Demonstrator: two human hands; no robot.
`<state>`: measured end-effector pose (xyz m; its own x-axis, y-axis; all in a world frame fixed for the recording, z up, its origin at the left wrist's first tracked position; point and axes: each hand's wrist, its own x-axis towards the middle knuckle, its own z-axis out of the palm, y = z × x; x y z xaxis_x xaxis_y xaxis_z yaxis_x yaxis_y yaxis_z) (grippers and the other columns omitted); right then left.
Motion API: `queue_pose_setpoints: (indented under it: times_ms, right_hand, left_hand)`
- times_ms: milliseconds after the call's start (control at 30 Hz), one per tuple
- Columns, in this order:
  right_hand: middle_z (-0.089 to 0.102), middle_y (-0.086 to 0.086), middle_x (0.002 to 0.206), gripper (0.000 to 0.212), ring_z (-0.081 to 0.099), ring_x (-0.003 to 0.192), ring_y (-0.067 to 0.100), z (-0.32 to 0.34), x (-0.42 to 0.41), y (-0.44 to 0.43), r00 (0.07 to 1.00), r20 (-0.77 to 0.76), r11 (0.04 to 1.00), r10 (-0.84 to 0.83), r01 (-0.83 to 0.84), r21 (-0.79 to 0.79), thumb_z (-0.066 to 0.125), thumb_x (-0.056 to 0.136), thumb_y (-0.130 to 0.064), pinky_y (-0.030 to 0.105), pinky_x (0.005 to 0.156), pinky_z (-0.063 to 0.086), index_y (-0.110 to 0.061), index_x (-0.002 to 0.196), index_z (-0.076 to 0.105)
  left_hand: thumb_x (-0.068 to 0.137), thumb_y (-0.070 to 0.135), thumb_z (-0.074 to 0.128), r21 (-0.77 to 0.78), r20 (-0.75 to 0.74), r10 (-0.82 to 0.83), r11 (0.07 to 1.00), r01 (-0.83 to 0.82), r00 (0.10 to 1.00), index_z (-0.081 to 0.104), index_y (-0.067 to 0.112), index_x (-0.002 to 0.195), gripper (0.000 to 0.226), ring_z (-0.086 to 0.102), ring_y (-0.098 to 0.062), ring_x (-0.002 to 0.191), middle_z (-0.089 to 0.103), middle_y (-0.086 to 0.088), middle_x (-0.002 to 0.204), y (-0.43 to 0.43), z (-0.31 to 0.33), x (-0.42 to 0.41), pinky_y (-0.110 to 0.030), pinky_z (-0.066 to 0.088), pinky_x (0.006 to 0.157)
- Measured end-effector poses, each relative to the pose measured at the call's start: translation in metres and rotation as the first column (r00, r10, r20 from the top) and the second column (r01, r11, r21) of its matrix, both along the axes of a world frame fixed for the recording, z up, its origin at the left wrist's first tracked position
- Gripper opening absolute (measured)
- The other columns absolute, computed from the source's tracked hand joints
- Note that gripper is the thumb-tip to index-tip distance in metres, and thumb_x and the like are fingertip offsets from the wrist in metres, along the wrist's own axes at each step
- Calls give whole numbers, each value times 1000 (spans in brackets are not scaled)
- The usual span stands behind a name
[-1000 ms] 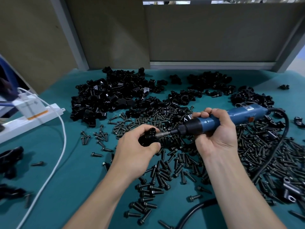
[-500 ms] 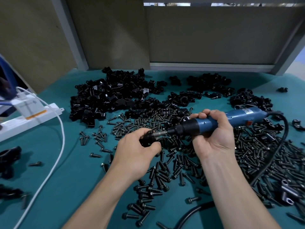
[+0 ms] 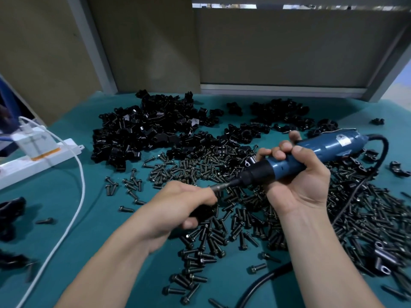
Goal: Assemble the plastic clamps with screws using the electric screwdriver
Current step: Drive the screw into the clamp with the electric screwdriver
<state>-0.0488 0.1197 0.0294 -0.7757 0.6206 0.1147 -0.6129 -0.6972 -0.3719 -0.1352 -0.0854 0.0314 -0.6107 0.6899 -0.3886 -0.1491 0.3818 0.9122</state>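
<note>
The left hand [image 3: 178, 207] is curled tight around one black plastic clamp [image 3: 203, 211], most of it hidden under the fingers, held low over the middle of the screw heap. The right hand [image 3: 298, 181] wraps the electric screwdriver [image 3: 329, 150] with fingers and thumb curled over it, gripping where the smooth blue barrel meets the black collar. The tool slants down to the left, and its thin metal bit [image 3: 219, 186] runs into the left fist. I cannot tell whether it sits in a screw head.

Loose screws [image 3: 195, 170], dark, short and flanged, lie thick across the cloth under both hands and off to the right. Behind them sits a pile of glossy black clamps [image 3: 151, 130], blocky with curved saddles.

The table [image 3: 100, 210] is covered in flat teal cloth. A thick black cord [image 3: 260, 282] loops from the tool's tail round to the near edge. At left lies a white power strip [image 3: 33, 161] with a white cable [image 3: 83, 187]. Dull beige panels [image 3: 278, 47] in grey frames wall the bench.
</note>
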Motion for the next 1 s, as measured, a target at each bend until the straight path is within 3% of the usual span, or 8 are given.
queue_pose_setpoints:
  times_ms: [167,267,400,500,600,700,800,1000]
  right_hand:
    - [63,7,82,30,61,66,19,2,4,6,988,146,963,-56,92,-255,67,82,-11,36,84,55,-7,110,59]
    - [65,22,102,44,67,87,32,3,3,6,973,220,944,-74,140,-299,58,82,-6,44,88,58,-3,125,53]
    - [60,23,131,55,63,121,36,4,0,5,938,345,970,-27,108,-218,47,87,2,52,109,47,-4,142,43]
    - [60,24,135,51,63,123,35,5,-4,7,862,502,984,-73,145,-104,46,93,13,52,108,49,-4,142,43]
    - [65,15,125,36,69,112,28,4,-5,4,740,638,977,-214,161,141,65,92,10,50,105,53,-4,122,52]
    - [73,0,102,31,73,95,19,1,-4,-2,418,782,852,-462,-35,522,85,84,-27,42,94,58,-18,103,63]
    - [75,-1,87,40,70,78,14,-2,-1,-5,133,666,632,-734,-225,741,78,83,-53,27,60,47,-19,101,68]
    - [66,-4,75,7,67,69,22,17,5,-15,93,401,340,-911,-377,861,66,94,-27,38,72,61,-25,93,73]
  left_hand:
    - [91,23,71,162,73,332,926,-340,940,70,3,95,20,49,-9,55,70,-11,91,-13,1,-17,-15,35,43]
    - [82,17,75,320,239,369,843,-432,898,70,6,111,32,50,-7,60,78,-8,101,-11,-2,-19,-15,36,44]
    - [69,10,76,392,297,288,833,-391,911,69,2,114,47,52,-5,61,75,-1,88,-10,-2,-19,-14,40,46]
    - [69,6,76,409,301,316,810,-421,900,67,4,102,35,54,-5,60,67,4,71,-10,-4,-21,-14,42,45]
    - [69,11,76,429,312,354,775,-463,882,70,2,103,36,57,-5,61,77,-4,89,-10,-3,-21,-15,42,44]
    - [74,15,75,407,296,356,793,-454,887,82,8,89,17,59,-6,62,79,-10,103,-11,-2,-20,-16,45,46]
    - [93,8,67,391,296,370,794,-465,881,75,6,97,9,61,-7,60,79,-14,103,-9,0,-17,-17,46,46]
    - [100,5,57,362,252,422,794,-489,871,66,3,104,10,62,-7,57,79,-13,91,-7,3,-16,-17,51,49]
